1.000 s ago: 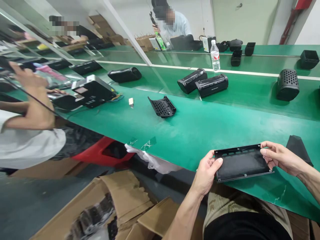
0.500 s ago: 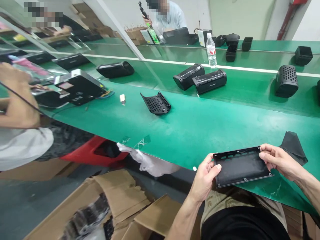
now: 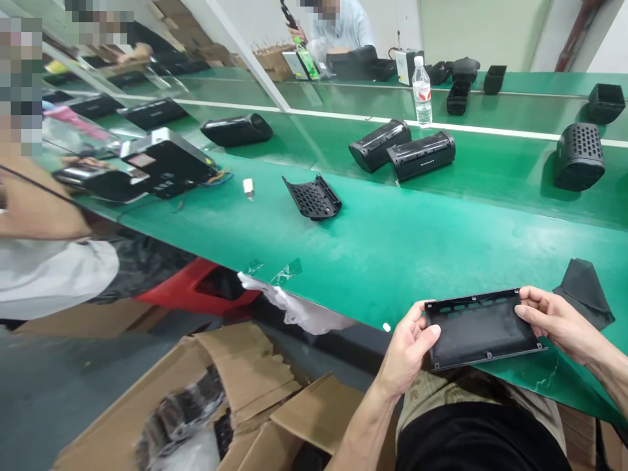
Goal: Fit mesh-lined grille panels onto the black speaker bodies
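Working from the far left, I am seeing a co-worker's white sleeve (image 3: 49, 278) at the frame edge and their blurred hand (image 3: 34, 203), which is sitting lower than it did a second ago. Below them, a red plastic seat (image 3: 206, 288) is poking out, and a torn brown cardboard box (image 3: 235, 386) is lying open on the floor. Along the long green-topped workbench (image 3: 392, 261), a black-and-silver electronic unit (image 3: 169, 157) is sitting near a small white plug-like piece (image 3: 248, 188) and a curved black perforated speaker grille (image 3: 313, 198). Beyond them, two black cylindrical speakers (image 3: 402, 147) are lying side by side, with a clear water bottle (image 3: 422, 91) standing behind them. At the right, a black perforated speaker housing (image 3: 579, 157) is standing upright. In front, my left hand (image 3: 407, 350) and my right hand (image 3: 559, 324) are lifting a flat black metal panel (image 3: 483, 329) just over the bench's near edge, pinching its short ends with curled fingers. The panel is shifting only slightly rightward, and the hold is not loosening. A crumpled black cloth (image 3: 583, 294) is lying just beyond my right hand.
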A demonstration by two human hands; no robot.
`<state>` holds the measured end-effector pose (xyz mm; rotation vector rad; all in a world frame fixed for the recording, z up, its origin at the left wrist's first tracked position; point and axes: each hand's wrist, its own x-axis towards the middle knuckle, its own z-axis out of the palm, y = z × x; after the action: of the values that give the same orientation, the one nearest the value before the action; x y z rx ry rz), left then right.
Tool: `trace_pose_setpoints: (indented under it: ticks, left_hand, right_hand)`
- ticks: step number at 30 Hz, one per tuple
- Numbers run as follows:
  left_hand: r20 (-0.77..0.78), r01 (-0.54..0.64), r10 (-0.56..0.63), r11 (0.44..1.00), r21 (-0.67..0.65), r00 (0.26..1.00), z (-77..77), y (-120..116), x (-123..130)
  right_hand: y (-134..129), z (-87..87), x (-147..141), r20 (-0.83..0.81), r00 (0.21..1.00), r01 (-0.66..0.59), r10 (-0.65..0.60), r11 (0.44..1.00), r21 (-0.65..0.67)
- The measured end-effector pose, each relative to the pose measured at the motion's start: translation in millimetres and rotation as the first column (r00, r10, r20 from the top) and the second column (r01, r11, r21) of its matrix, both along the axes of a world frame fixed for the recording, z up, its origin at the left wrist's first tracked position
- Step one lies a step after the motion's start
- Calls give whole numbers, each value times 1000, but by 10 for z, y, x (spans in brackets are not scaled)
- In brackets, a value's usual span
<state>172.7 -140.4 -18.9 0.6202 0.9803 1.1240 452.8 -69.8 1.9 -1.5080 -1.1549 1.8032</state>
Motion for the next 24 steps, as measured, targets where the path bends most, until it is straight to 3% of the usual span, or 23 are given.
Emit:
trace_pose_setpoints:
  ticks: [10,24]
  left_hand:
    - [48,-11,12,1000,-11,999,-10,1,11]
    - [62,-14,14,1000,0,998,-18,3,20]
  right_hand:
    - [-26,55,-7,0,1000,21,-21,1000,6]
    - [-36,0,-2,-15,995,96,-97,994,-61]
